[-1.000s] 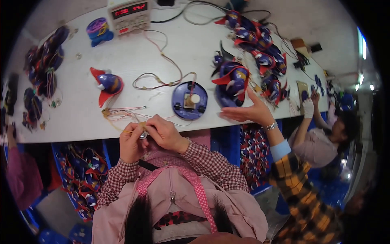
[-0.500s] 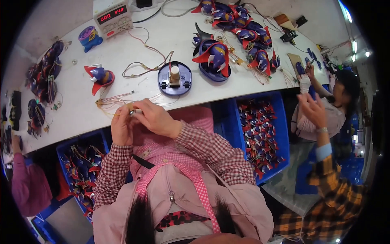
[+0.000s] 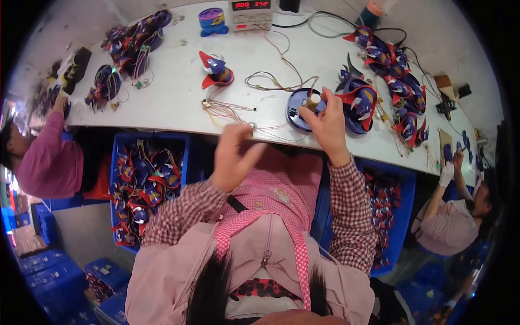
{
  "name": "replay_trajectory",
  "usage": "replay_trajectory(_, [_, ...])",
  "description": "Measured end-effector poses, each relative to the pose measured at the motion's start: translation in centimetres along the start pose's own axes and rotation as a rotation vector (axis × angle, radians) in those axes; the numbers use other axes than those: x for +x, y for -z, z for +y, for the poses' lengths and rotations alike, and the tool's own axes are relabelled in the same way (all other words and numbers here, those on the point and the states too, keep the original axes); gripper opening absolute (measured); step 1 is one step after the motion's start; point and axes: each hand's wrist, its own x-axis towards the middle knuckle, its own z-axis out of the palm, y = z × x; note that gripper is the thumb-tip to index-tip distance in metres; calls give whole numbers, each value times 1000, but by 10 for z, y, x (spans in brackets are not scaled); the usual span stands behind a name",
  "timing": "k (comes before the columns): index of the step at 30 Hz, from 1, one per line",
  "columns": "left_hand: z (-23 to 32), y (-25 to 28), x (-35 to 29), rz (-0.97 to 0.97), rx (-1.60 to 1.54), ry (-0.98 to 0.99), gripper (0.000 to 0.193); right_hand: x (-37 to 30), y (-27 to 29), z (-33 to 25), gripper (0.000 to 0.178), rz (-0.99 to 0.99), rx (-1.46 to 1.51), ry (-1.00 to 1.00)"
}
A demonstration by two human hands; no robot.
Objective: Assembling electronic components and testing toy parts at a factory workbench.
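My right hand (image 3: pixel 329 124) closes thumb and fingers on the near right part of a round blue base (image 3: pixel 297 119), which lies on the table. From the base rises a short post with a white round top (image 3: pixel 314 99). My left hand (image 3: pixel 234 160), blurred, is at the table's front edge with thumb and fingers apart. Just beyond its fingers lie thin loose wires (image 3: pixel 230 108) with a small board, and a small silvery round part (image 3: pixel 253 125). A red, purple and white toy piece (image 3: pixel 218 71) stands behind the wires.
A power supply (image 3: pixel 251 15) with a lit red display and a blue-purple pot (image 3: pixel 213 23) stand at the back. Toy heads pile up at right (image 3: pixel 398 81) and left (image 3: pixel 135 43). Blue bins (image 3: pixel 187 157) of toy parts sit below the edge. Co-workers sit on both sides.
My hands, together over a small part before, have separated. My right hand has gone to the round base; my left has moved away from it. The view has swung left.
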Motion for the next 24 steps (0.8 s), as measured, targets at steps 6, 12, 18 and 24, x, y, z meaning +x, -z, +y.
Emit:
replay_trajectory(6, [-28, -76, 84, -67, 223, -240, 95, 12, -20, 19, 29, -157, -119, -17])
replay_trajectory(12, [-33, -105, 96, -33, 319, -181, 99, 15, -20, 6, 21, -112, -125, 25])
replay_trajectory(18, [-37, -107, 101, -72, 283, -169, 101, 3, -18, 3, 15, -90, -135, 131])
replay_trajectory(24, [-33, -82, 99, -97, 243, -142, 96, 71, 7, -20, 15, 49, -159, 192])
